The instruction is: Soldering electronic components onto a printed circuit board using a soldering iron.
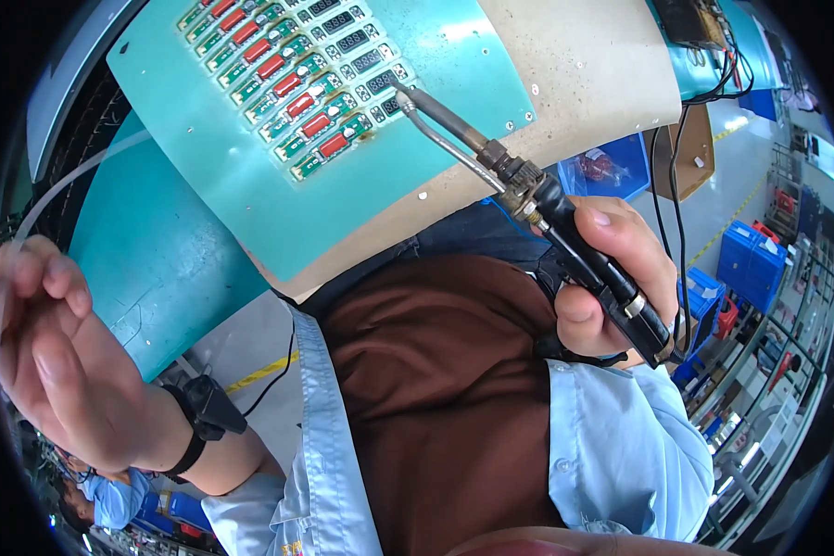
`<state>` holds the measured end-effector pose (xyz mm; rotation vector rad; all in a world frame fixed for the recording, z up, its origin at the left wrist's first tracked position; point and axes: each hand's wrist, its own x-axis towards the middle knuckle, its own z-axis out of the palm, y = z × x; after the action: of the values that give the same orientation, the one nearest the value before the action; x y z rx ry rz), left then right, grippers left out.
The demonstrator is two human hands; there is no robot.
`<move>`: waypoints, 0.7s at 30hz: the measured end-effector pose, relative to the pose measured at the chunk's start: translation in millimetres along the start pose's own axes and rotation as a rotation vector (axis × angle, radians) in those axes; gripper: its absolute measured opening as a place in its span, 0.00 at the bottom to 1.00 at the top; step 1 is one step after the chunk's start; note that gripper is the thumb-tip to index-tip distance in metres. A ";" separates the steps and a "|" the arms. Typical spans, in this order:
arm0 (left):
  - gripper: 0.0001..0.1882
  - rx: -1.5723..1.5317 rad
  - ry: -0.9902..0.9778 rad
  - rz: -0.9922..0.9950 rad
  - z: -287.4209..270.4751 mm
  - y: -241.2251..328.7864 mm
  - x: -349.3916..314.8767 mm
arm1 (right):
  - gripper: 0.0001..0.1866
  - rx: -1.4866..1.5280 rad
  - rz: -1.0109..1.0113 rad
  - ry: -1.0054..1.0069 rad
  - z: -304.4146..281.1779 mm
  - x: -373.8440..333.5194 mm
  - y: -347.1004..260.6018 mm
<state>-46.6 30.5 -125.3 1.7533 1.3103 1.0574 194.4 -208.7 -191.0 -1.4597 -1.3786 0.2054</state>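
My right hand (621,264) is wrapped round the black handle of a soldering iron (551,208), which has a thin metal guide tube alongside its barrel. The iron's tip is over the small black digit displays (381,84) at the near end of their row; whether it touches one cannot be told. These displays sit in a green panel (278,232), beside a row of small circuit boards with red components (332,145). Off to the left, my left hand (60,361) is raised, fingers half curled and apart from the thumb. A translucent strip (83,167) passes across its fingertips.
Beneath the panel lies a beige board (612,83). Black cables (681,213) hang by my right hand. A blue bin (612,167) and a cardboard box (690,157) stand beyond it. At lower left, another person (116,496) is in the background.
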 end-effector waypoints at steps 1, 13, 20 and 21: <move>0.25 -0.164 -0.168 0.123 -17.2 -18.0 5.2 | 0.25 0.007 -0.008 0.022 0.4 0.0 2.1; 0.24 -0.824 -0.438 0.261 -39.5 -24.7 2.2 | 0.35 -0.103 0.235 0.030 -15.5 -6.1 8.8; 0.17 -1.101 -0.474 0.180 -70.4 -43.0 7.5 | 0.38 -0.076 0.176 0.263 -17.5 -10.8 44.5; 0.16 -1.042 -0.444 0.148 -76.8 -43.2 9.2 | 0.39 -0.046 0.196 0.365 -15.6 -9.8 48.4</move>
<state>-131.9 54.6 -129.0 1.1534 0.2305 1.0561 232.4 -213.7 -225.8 -1.5808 -0.9527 0.0285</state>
